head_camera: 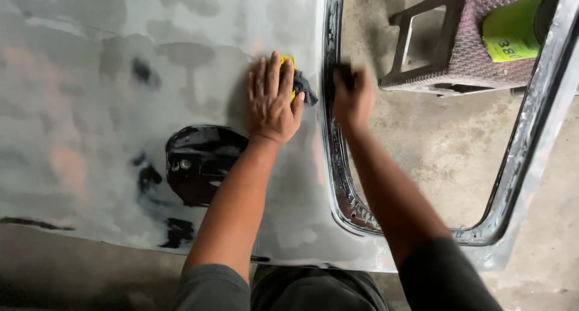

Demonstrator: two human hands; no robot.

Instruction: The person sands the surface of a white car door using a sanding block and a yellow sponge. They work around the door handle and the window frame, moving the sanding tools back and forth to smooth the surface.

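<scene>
A grey, sanded car body panel (108,63) with patches of filler fills the left of the view. My left hand (272,100) lies flat on it, pressing a yellow sponge with a dark cloth (300,82) against the surface. My right hand (351,97) is closed around something dark, blurred, at the black edge of the window opening (333,148). What it holds cannot be made out.
A black fuel filler recess (202,160) sits in the panel below my left hand. Through the window opening lies a concrete floor (446,148). A brown woven plastic stool (470,45) carries a green can (512,27) at the top right.
</scene>
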